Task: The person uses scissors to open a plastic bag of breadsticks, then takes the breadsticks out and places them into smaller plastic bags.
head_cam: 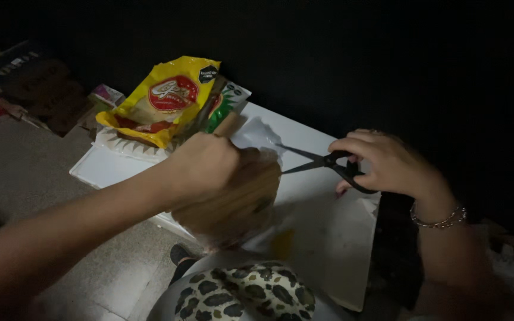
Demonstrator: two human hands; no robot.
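My left hand (206, 163) grips the top of a clear plastic bag (236, 205) filled with brownish contents, holding it over a white board (328, 232). My right hand (388, 163) holds black scissors (322, 163) by the handles. The blades are apart and point left at the upper corner of the bag, right beside my left hand. A bracelet sits on my right wrist.
A yellow snack packet (162, 101) lies at the far end of the white board on top of other packets, one white and green (227, 104). Boxes and clutter (37, 83) stand at the far left on the grey floor. Leopard-print fabric (251, 294) shows at the bottom.
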